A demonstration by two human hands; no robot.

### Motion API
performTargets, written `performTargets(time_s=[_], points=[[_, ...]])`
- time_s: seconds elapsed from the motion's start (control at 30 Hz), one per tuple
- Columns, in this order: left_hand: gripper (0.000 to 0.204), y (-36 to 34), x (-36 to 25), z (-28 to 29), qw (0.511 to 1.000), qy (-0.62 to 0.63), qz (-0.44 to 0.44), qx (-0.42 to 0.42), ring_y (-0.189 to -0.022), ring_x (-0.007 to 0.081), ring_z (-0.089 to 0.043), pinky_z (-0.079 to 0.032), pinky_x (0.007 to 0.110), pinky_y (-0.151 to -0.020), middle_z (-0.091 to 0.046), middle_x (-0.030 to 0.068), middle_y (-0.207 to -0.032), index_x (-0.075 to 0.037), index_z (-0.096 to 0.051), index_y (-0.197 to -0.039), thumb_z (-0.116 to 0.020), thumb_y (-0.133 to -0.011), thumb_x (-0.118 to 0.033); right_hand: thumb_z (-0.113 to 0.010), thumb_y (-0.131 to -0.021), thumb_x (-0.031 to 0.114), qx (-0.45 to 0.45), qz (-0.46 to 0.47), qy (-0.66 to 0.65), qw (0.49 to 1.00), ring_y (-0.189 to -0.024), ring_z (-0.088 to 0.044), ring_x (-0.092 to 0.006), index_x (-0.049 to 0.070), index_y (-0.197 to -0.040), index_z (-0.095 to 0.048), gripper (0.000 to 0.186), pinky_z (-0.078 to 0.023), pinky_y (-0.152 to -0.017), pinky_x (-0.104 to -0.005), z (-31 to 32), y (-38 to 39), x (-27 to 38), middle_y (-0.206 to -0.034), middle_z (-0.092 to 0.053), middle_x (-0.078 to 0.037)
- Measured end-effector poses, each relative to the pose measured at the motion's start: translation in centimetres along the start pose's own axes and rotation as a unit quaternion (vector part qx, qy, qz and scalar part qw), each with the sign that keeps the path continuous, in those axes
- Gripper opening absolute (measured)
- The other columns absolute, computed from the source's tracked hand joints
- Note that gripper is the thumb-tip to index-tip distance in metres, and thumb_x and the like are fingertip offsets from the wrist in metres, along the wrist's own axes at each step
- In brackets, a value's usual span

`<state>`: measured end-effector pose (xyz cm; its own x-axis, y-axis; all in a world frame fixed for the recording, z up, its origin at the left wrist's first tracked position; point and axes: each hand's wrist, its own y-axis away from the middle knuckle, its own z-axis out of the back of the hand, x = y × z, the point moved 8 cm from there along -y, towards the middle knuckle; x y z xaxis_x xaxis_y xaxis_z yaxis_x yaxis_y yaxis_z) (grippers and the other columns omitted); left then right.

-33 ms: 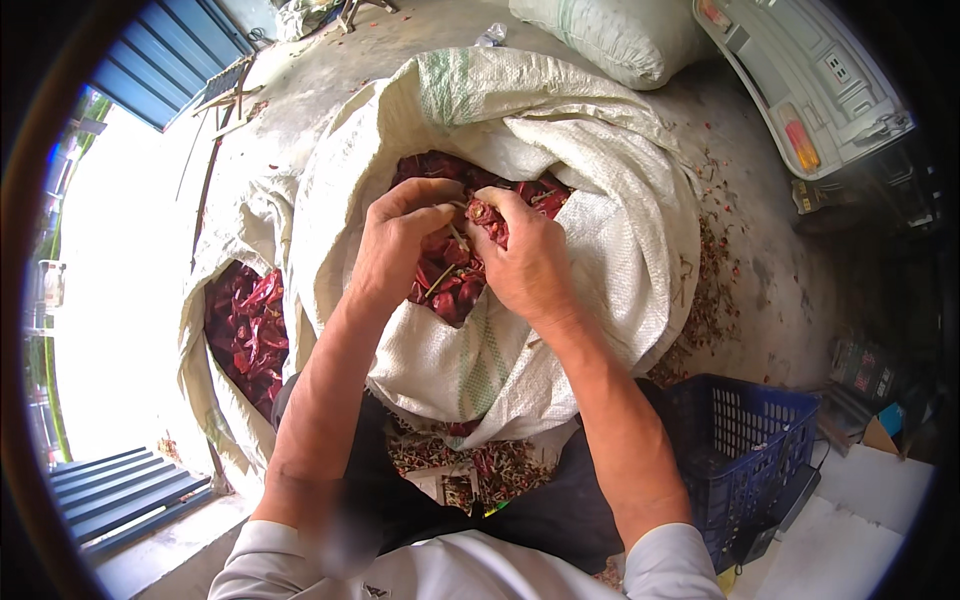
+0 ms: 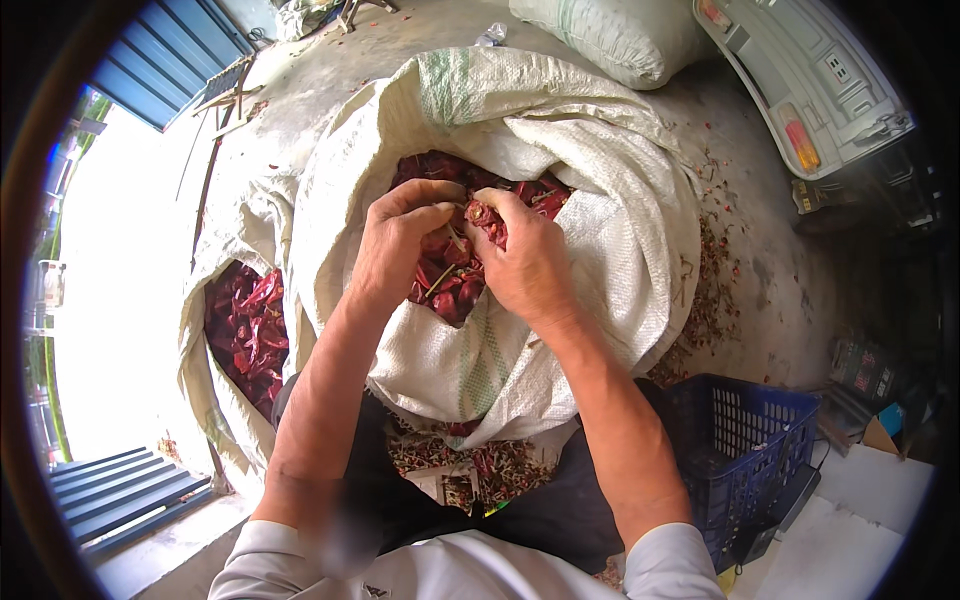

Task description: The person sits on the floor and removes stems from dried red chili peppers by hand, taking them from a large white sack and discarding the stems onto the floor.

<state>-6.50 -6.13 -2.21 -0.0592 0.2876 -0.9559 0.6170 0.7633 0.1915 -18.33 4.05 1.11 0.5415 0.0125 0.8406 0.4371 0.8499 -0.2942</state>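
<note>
A large white woven sack (image 2: 640,260) with green stripes lies open in front of me, holding dried red chillies (image 2: 450,285) with pale stems among them. Over its mouth my right hand (image 2: 525,255) grips a wrinkled red chilli (image 2: 487,220) between thumb and fingers. My left hand (image 2: 395,235) is just left of it, fingers curled with thumb and forefinger close together; what they pinch is too small to name. Both forearms cross the sack's near folds. A second open sack (image 2: 195,340) of red chillies (image 2: 245,330) stands at the left.
A blue plastic basket (image 2: 770,430) sits at lower right. At top right are a full white sack (image 2: 610,30) and a vehicle's rear (image 2: 820,90). Scraps and stems litter the concrete floor (image 2: 760,280). A wooden stand (image 2: 225,100) and blue metal panel (image 2: 160,60) are at upper left.
</note>
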Motion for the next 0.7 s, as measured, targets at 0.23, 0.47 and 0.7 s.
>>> performTargets(time_s=[0.23, 0.47, 0.7], points=[[0.023, 0.6, -0.9, -1.6, 0.985, 0.156, 0.013, 0.076, -0.092, 0.0129, -0.066, -0.054, 0.027, -0.086, -0.069, 0.0079, -0.102, 0.003, -0.066, -0.116, -0.062, -0.094, -0.005, -0.068, -0.09, 0.012, 0.015, -0.107, -0.243, 0.964, -0.087, -0.071, -0.0237, -0.003, -0.113, -0.065, 0.028, -0.055, -0.079, -0.0349, -0.2, -0.5, -2.4, -0.097, -0.073, -0.016], [0.02, 0.5, -1.2, 0.1, 0.997, -0.069, -0.04, 0.023, -0.081, 0.0103, -0.066, -0.055, 0.025, -0.073, -0.071, 0.0025, -0.092, 0.003, -0.07, -0.11, -0.069, -0.091, -0.003, -0.077, -0.084, 0.019, 0.101, -0.112, -0.273, 0.95, -0.093, -0.068, -0.0172, -0.003, -0.115, -0.065, 0.041, -0.054, -0.084, -0.0312, -1.1, -0.4, -1.9, -0.103, -0.072, -0.013], [0.015, 2.6, -4.5, -1.7, 0.89, -0.357, -0.279, -0.047, -0.076, 0.0096, -0.065, -0.054, 0.028, -0.07, -0.07, 0.006, -0.084, -0.002, -0.073, -0.102, -0.07, -0.088, -0.005, -0.083, -0.078, 0.026, 0.118, -0.127, -0.157, 0.972, -0.077, -0.069, -0.0235, -0.001, -0.105, -0.067, 0.042, -0.054, -0.073, -0.036, -1.7, -0.1, -1.9, -0.083, -0.071, -0.017]])
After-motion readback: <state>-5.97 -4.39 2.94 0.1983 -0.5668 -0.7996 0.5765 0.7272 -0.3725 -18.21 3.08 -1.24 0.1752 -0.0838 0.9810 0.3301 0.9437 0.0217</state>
